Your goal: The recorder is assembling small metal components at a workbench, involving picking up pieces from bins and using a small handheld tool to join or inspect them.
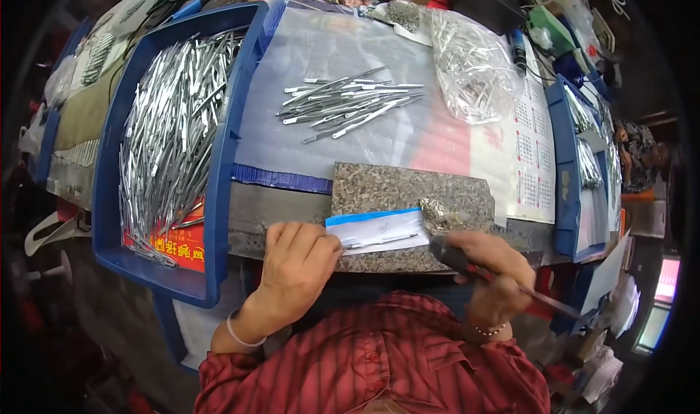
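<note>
Clocking everything from the pad point(357, 228), which lies on the slab point(379, 184) right in front of me: thin metal strip point(386, 240) lying lengthwise along the pad's near half, small bits point(435, 211) heaped just off its end toward 3 o'clock. My left hand point(295, 264) is at 8, fingers curled and narrow by the pad's near corner; can't tell if they pinch anything, tips hidden. My right hand point(499, 261) is at 4, fingers wrapped round a dark tool point(450, 256), its near end by the pad's edge; blurred, so working tip unclear. Loose pile point(350, 104) at 12, tray point(221, 188) of more pieces at 10, bag point(474, 71) at 1, all well apart from the hands. To do this well, I'd want the left fingertips light and low, steadying the strip without crowding the tool's path. I'd keep the tool on the 4 o'clock side, bring it in slowly, and avoid brushing the bits, since a nudge could scatter them across the slab. Likely slip risk: strip looks slim and smooth, paper may slide on stone, so I'd brace the pad first.
</note>
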`<act>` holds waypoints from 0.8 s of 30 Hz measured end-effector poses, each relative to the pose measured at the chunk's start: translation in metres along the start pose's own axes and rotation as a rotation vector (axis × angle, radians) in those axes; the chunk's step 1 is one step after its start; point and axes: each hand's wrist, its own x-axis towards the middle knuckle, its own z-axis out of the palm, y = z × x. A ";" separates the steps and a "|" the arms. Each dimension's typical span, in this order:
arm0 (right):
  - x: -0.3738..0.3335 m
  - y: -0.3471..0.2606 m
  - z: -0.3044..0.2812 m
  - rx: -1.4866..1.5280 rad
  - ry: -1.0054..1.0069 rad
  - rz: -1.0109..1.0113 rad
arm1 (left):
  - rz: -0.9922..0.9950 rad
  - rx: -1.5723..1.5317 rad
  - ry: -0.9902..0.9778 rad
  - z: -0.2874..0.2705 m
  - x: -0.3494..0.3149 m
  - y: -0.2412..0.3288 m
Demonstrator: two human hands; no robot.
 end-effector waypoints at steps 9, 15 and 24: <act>0.008 0.019 0.013 -0.229 -0.274 0.110 | 0.015 0.066 -0.013 -0.005 -0.001 0.000; -0.007 0.000 -0.004 -0.225 -0.211 0.090 | 0.003 0.046 0.034 -0.009 -0.009 0.008; -0.030 -0.001 0.003 0.326 0.009 0.479 | 0.034 -0.041 0.095 -0.018 -0.022 0.029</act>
